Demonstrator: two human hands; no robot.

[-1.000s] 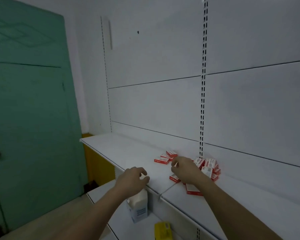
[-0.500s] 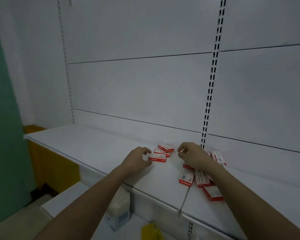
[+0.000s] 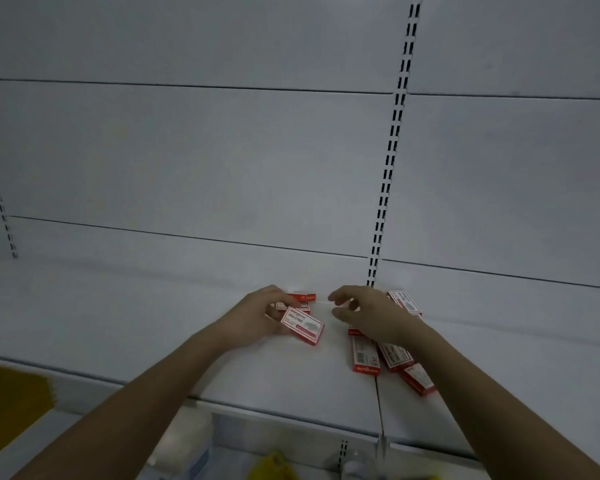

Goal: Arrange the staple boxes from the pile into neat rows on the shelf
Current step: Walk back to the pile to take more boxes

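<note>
Red-and-white staple box (image 3: 302, 325) sits tilted in the left hand (image 3: 257, 318), fingers curled round its near end, at seven o'clock from two boxes already laid (image 3: 300, 301) near the shelf (image 3: 101, 323) back. At three o'clock, the right hand (image 3: 368, 315) hovers over the pile (image 3: 390, 351), fingers loosely curled, holding nothing. The step looks like placing: next, the box needs squaring against its neighbours.

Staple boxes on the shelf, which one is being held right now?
The box tilted up in the left hand, left of the pile; the others lie loose on the shelf.
</note>
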